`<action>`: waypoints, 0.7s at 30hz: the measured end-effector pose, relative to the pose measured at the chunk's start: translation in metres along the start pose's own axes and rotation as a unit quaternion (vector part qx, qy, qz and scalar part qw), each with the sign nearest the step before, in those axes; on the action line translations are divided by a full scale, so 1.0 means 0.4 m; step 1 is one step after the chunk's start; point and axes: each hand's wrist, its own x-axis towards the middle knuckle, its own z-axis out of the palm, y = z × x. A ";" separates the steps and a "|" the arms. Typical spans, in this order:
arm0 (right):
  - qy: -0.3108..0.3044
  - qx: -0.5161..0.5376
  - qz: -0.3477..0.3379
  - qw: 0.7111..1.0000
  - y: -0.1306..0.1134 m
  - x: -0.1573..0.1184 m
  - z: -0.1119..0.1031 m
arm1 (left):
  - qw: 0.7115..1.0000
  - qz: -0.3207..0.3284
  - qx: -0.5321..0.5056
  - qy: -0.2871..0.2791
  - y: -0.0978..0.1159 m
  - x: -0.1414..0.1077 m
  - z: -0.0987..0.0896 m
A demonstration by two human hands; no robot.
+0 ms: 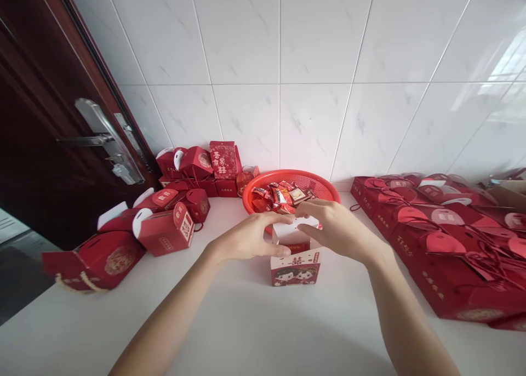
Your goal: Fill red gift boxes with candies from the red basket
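Note:
A small red-and-white candy box (295,272) with two cartoon faces on its front stands upright on the white table, its top open and a white flap raised at the back. My left hand (249,236) is at the box's left side, thumb and fingers curled around its upper edge. From the right, my right hand (339,228) bends over the top, thumb and fingers at the raised flap. Just behind the box is a red plastic basket (331,188) holding wrapped candies (283,195); my hands hide part of its front rim.
Several folded red gift boxes (164,231) cluster on the left, one with a rope handle (88,280). Rows of red boxes (415,255) fill the right side. A tiled wall (312,118) rises behind; a dark door (36,118) with a metal handle is at left.

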 end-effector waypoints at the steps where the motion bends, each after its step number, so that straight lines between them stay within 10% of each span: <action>1: 0.021 0.014 -0.003 1.000 0.007 -0.004 -0.008 | 1.000 0.010 0.002 -0.001 -0.002 0.000 0.000; 11: 0.126 0.100 0.057 0.985 0.097 -0.026 -0.064 | 0.998 0.062 0.032 -0.005 0.018 0.003 0.006; 21: -0.147 0.151 0.056 0.976 0.110 -0.046 -0.075 | 0.972 0.184 0.144 -0.013 0.055 -0.009 0.024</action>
